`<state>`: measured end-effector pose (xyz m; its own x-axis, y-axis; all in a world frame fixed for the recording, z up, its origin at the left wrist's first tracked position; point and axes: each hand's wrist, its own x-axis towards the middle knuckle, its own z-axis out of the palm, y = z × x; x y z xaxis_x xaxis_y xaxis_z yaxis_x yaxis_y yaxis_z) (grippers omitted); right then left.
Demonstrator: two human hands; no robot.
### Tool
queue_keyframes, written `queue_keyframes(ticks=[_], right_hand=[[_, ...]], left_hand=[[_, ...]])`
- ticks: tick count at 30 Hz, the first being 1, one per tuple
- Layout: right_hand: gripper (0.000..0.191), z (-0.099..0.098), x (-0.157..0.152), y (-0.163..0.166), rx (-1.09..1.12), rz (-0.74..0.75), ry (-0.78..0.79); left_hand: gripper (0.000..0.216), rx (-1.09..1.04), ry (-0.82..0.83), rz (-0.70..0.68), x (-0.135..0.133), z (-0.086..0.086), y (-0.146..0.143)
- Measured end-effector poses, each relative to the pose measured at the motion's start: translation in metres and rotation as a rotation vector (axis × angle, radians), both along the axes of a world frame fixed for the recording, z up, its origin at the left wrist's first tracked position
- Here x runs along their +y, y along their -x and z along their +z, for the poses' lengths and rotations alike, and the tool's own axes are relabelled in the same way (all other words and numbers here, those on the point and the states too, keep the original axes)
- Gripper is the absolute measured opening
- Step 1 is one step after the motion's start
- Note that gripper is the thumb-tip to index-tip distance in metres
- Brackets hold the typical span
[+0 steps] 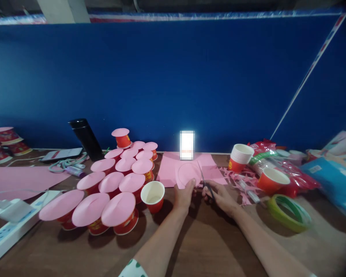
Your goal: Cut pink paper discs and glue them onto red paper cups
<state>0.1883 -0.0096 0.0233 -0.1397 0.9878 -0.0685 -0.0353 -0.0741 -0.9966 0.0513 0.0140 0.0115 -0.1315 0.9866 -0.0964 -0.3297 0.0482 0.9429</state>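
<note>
My left hand [185, 194] is closed on a small piece of pink paper [187, 174] with a circle drawn on it, thumb on top. In my right hand [218, 195] is a pair of scissors [208, 187], its blades pointing up beside the right edge of that piece. Behind both hands lies a larger sheet of pink paper [167, 169]. An upright red and white paper cup [152, 196] stands left of my left hand. Further left are rows of upturned red cups topped with pink paper discs [118, 209].
A bright phone screen [187, 145] stands at the back. Right are stacked cups [240, 156], a single cup [273, 180], pink scraps [245, 184], green tape [288, 213] and a blue packet [331, 184]. Left are a black flask [86, 138] and a power strip [11, 234].
</note>
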Motion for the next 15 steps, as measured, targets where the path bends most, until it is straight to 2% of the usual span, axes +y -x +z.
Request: queue_keyframes(ticks=[15], right_hand=[[0.058,-0.0029,0.0029,-0.0015,-0.025,-0.021,0.001]], left_hand=[[0.03,-0.014,0.009,-0.003,0.0003,-0.0003,0.0003]])
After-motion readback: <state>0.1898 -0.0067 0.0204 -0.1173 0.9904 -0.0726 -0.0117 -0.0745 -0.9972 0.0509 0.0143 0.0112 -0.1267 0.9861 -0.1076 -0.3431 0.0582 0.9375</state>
